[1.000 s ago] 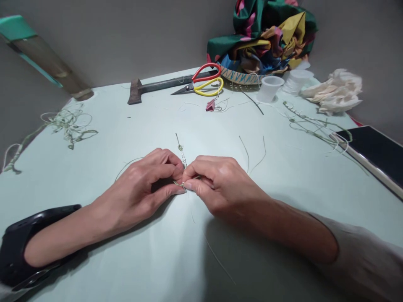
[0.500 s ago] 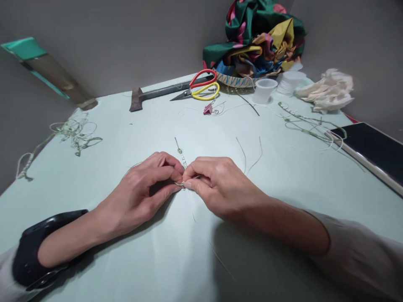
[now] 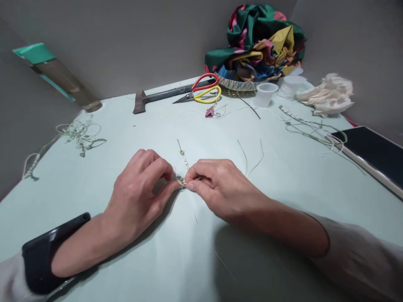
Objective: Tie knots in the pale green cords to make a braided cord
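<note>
A thin knotted cord (image 3: 185, 161) in green and white lies at the middle of the table, its far end pointing away from me. My right hand (image 3: 217, 184) pinches its near part between thumb and forefinger. Small loops of green and white strand show at that pinch. Just left of them is my left hand (image 3: 138, 193), its thumb tip touching the loops while the forefinger is curled up and apart from the thumb. Two loose strand ends (image 3: 258, 157) stick out beyond my right hand. Part of the cord is hidden under the right fingers.
Behind lie a hammer (image 3: 140, 102), red-and-yellow-handled scissors (image 3: 206, 94) and a pink binder clip (image 3: 209, 112). A basket with colourful cloth (image 3: 252, 54), plastic cups (image 3: 265, 95) and crumpled tissue (image 3: 329, 94) stand back right. A phone (image 3: 371, 151) and tangled cords (image 3: 80, 134) lie at the sides.
My left forefinger has lifted away from the thumb and the left hand has drawn slightly left. My right hand keeps its pinch. The whole view has shifted a little.
</note>
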Action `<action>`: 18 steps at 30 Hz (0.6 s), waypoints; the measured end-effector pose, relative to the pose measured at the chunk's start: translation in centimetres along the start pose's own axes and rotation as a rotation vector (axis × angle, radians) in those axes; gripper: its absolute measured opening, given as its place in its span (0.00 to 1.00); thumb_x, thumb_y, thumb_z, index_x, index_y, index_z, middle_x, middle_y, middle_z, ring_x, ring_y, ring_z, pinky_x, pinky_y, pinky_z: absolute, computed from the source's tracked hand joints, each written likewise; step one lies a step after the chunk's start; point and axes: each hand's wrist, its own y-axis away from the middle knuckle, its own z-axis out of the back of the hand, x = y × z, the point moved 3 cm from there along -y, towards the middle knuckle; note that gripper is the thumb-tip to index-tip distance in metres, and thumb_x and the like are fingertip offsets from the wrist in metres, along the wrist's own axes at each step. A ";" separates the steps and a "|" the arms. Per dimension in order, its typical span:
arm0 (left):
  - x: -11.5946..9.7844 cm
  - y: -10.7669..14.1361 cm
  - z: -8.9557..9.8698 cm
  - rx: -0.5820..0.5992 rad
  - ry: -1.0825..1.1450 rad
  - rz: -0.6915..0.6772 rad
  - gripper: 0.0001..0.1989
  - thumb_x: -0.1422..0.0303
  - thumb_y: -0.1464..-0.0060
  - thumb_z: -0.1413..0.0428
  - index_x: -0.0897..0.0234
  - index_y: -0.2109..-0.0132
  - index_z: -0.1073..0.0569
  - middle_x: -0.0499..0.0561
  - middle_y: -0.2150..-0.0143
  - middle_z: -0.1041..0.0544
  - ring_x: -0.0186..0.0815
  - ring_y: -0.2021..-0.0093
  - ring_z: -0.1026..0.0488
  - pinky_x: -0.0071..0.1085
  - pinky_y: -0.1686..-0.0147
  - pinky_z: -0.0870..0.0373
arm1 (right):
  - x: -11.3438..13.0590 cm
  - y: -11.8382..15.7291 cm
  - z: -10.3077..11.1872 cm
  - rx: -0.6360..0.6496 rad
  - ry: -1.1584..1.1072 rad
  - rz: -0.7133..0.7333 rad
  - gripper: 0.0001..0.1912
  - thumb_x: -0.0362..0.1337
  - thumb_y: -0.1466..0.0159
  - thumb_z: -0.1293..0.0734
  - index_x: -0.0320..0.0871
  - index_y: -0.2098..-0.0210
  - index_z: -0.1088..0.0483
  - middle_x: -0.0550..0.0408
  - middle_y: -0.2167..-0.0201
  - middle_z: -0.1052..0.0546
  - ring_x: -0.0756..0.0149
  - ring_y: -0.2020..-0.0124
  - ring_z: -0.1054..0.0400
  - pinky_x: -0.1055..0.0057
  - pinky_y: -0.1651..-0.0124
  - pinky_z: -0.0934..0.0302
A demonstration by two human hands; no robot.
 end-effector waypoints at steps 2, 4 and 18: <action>-0.4 0.2 0.0 0.006 -0.009 -0.008 0.11 0.71 0.29 0.38 0.58 0.62 0.29 0.45 0.68 0.28 0.38 0.66 0.34 0.35 0.66 0.37 | 0.1 0.1 0.0 -0.003 -0.004 -0.002 0.12 0.24 0.34 0.32 0.44 0.70 0.26 0.62 0.75 0.26 0.70 0.73 0.40 0.68 0.63 0.44; -0.8 0.5 0.0 0.025 0.010 -0.012 0.10 0.71 0.28 0.37 0.59 0.62 0.26 0.45 0.69 0.26 0.37 0.67 0.35 0.34 0.66 0.36 | 0.2 0.1 0.0 -0.002 -0.010 -0.002 0.12 0.23 0.34 0.32 0.44 0.70 0.26 0.63 0.76 0.27 0.71 0.74 0.41 0.68 0.64 0.45; -1.0 0.6 -0.4 0.098 0.214 0.096 0.08 0.70 0.27 0.40 0.59 0.59 0.20 0.45 0.66 0.20 0.34 0.63 0.25 0.30 0.62 0.28 | 0.1 0.2 0.2 0.007 -0.039 -0.002 0.11 0.24 0.33 0.31 0.44 0.69 0.24 0.62 0.73 0.24 0.71 0.74 0.39 0.69 0.65 0.43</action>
